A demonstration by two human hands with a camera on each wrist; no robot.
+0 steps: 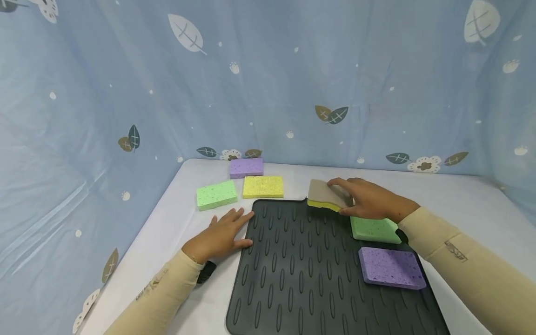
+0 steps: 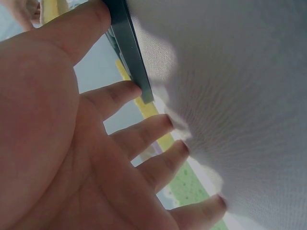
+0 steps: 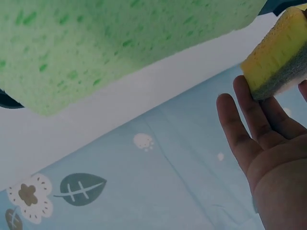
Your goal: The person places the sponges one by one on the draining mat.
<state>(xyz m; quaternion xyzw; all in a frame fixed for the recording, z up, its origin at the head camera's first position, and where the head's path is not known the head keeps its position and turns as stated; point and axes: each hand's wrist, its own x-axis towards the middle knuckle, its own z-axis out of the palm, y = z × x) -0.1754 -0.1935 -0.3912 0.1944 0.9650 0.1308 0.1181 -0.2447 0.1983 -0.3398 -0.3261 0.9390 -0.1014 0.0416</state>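
Observation:
My right hand (image 1: 370, 199) pinches a yellow sponge with a grey scouring side (image 1: 326, 191) over the far edge of a black ridged mat (image 1: 293, 270). In the right wrist view the sponge's yellow layer (image 3: 273, 43) tilts above the fingers. Under that hand lies a green sponge (image 1: 374, 230), with a purple sponge (image 1: 391, 267) nearer on the mat's right side. My left hand (image 1: 222, 235) rests at the mat's left edge, fingers spread straight. In the left wrist view its thumb and forefinger touch the mat's rim (image 2: 132, 52).
Beyond the mat, to the left, sit a second green sponge (image 1: 216, 195), a yellow sponge (image 1: 263, 186) and another purple sponge (image 1: 246, 168). White cloth (image 1: 469, 204) covers the table. A blue curtain with leaf prints (image 1: 268, 83) hangs behind and along the left side.

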